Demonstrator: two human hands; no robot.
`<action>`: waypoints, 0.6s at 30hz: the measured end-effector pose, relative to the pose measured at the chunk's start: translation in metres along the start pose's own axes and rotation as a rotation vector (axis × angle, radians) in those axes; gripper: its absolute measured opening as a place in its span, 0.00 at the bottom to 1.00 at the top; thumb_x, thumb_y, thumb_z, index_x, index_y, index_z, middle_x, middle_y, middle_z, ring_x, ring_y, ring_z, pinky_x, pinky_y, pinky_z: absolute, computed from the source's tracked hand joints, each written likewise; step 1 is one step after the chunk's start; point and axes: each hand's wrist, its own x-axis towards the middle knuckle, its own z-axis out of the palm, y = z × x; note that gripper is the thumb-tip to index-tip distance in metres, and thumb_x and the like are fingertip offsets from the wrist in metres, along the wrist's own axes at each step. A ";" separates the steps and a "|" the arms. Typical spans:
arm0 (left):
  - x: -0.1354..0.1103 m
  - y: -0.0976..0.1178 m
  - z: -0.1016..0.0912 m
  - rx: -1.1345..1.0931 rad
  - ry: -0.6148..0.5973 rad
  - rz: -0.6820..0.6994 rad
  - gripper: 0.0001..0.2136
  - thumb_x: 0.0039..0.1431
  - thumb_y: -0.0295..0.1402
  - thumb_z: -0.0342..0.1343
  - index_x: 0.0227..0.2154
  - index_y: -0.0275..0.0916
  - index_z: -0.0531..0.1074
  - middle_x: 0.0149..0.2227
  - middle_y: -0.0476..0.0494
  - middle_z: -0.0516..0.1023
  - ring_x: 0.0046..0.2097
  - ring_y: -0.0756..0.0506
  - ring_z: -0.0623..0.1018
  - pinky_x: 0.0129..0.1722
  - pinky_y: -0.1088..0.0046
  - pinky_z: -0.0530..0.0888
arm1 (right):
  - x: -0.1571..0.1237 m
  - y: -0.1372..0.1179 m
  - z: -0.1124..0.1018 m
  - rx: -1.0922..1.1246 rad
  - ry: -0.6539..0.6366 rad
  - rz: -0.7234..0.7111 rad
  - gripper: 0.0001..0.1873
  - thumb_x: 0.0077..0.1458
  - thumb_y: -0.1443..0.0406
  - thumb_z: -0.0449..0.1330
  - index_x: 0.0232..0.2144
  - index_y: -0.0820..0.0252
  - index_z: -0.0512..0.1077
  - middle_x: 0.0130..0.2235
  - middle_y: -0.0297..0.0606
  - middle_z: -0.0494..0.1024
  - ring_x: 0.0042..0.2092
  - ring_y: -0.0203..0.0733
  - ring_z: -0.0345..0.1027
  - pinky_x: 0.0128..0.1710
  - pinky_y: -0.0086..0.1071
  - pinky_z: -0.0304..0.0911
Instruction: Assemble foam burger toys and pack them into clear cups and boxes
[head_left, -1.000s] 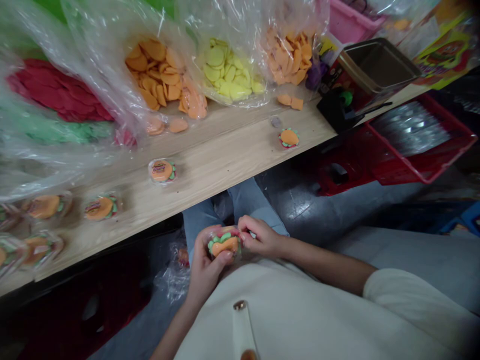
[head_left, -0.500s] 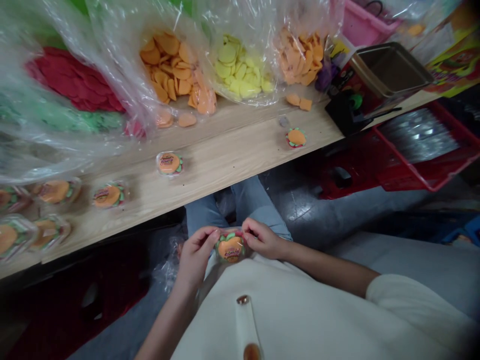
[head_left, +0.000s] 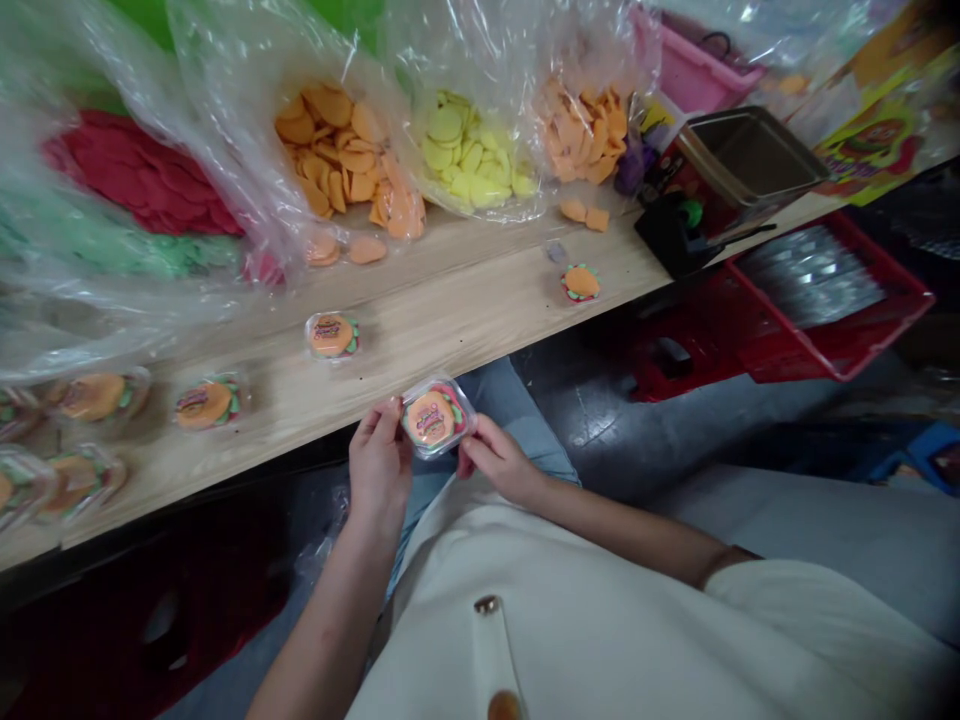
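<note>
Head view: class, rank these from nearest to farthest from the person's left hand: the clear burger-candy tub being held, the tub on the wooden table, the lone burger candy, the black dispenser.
1. Clear burger-candy tub: held up in the left hand.
2. Tub: just ahead, on the wooden table.
3. Lone burger candy: farther along the table, rightward.
4. Black dispenser: farthest, rightward, at the table's back.

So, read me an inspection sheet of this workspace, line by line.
Surface: pale wooden table.
Job's things: clear pack of burger-shaped candy; more packs lie on the table, and one unpacked burger candy.
Clutter: clear plastic bags of orange, yellow and red discs; loose orange discs.
Grippers: left hand and right hand hold the pack's edges with their fingers.
Cables: nothing seen.
Surroundings: red basket, pink crate, metal tray.
</note>
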 end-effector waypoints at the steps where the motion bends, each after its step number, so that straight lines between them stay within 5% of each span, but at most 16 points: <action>1: -0.003 0.000 0.002 -0.023 -0.007 0.035 0.09 0.42 0.33 0.64 0.24 0.35 0.71 0.26 0.52 0.73 0.27 0.54 0.71 0.29 0.79 0.68 | 0.000 -0.003 0.000 0.016 0.027 -0.037 0.08 0.58 0.61 0.48 0.30 0.58 0.61 0.24 0.29 0.69 0.28 0.33 0.65 0.30 0.27 0.61; 6: -0.023 -0.007 0.005 -0.101 0.002 0.134 0.08 0.46 0.34 0.61 0.26 0.38 0.69 0.30 0.53 0.73 0.32 0.54 0.72 0.35 0.78 0.68 | 0.003 -0.016 -0.009 0.092 0.050 -0.079 0.13 0.59 0.57 0.45 0.28 0.58 0.60 0.23 0.29 0.68 0.25 0.33 0.65 0.28 0.27 0.61; 14: -0.048 -0.021 -0.011 -0.049 -0.042 0.093 0.06 0.51 0.35 0.58 0.28 0.39 0.68 0.32 0.52 0.71 0.34 0.53 0.71 0.37 0.76 0.69 | 0.001 -0.011 -0.014 -0.001 0.091 -0.057 0.12 0.59 0.58 0.46 0.26 0.57 0.58 0.22 0.29 0.66 0.25 0.33 0.63 0.25 0.26 0.58; 18: -0.060 -0.027 -0.029 0.114 -0.118 0.062 0.06 0.53 0.37 0.56 0.29 0.40 0.68 0.30 0.52 0.69 0.30 0.53 0.69 0.33 0.78 0.68 | -0.003 -0.007 -0.028 -0.127 -0.016 -0.083 0.12 0.59 0.57 0.46 0.26 0.57 0.57 0.22 0.29 0.63 0.24 0.33 0.60 0.24 0.26 0.56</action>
